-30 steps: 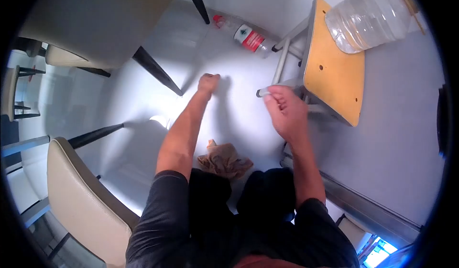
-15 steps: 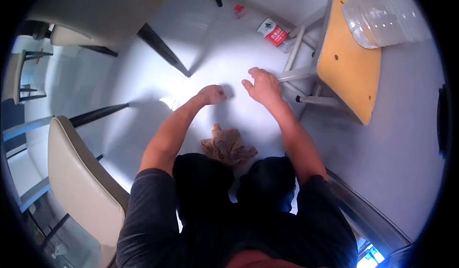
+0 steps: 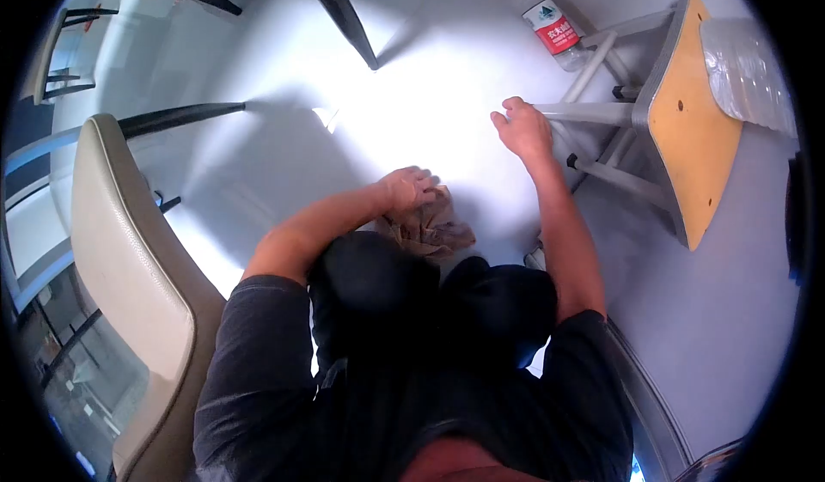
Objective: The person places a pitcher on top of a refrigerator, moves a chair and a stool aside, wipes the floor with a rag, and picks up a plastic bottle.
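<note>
A crumpled brown cloth or bag (image 3: pixel 434 227) lies on the pale floor just in front of my knees. My left hand (image 3: pixel 410 190) is over its upper left part, fingers spread and seemingly touching it. Farther right, my right hand (image 3: pixel 523 128) is beside a leg of the yellow-seated stool (image 3: pixel 687 130); its thumb and forefinger are apart and nothing shows between them. Whether that hand touches the leg I cannot tell.
A clear bottle with a red label (image 3: pixel 554 31) lies near the wall. A large clear jug (image 3: pixel 748 74) is against the stool's seat. At the left is a beige chair (image 3: pixel 137 259); a dark chair leg (image 3: pixel 339 18) stands at the top.
My left hand has come down and back onto the brown thing. My right hand has opened from its earlier closed shape. The view has shifted, so the stool and bottle appear farther right.
</note>
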Available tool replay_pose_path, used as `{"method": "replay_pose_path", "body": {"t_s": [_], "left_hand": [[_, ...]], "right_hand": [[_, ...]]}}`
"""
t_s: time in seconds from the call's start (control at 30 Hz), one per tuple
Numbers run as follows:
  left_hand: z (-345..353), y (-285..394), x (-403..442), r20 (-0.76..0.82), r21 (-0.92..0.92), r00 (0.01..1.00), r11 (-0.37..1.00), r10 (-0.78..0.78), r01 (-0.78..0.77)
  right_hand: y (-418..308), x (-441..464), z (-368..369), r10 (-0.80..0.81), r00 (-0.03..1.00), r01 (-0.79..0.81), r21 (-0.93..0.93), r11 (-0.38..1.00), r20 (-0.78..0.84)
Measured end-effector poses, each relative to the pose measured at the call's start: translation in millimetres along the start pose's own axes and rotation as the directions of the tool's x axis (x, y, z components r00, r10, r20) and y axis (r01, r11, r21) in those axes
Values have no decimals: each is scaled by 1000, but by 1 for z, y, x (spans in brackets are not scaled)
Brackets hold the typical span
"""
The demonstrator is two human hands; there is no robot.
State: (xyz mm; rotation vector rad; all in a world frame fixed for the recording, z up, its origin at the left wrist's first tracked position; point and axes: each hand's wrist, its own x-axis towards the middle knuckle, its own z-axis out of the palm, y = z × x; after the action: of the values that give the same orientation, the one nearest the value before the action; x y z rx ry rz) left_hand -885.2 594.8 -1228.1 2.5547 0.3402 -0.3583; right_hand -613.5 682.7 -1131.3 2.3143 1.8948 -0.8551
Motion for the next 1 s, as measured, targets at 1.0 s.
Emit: {"method": "replay_pose_path", "body": {"t_s": [1.0], "left_hand": [[-41,-119,-8,-449,-561,166,422,-878,712]], "right_hand": [[45,23,101,-318,944,325,-71,943,94]]}}
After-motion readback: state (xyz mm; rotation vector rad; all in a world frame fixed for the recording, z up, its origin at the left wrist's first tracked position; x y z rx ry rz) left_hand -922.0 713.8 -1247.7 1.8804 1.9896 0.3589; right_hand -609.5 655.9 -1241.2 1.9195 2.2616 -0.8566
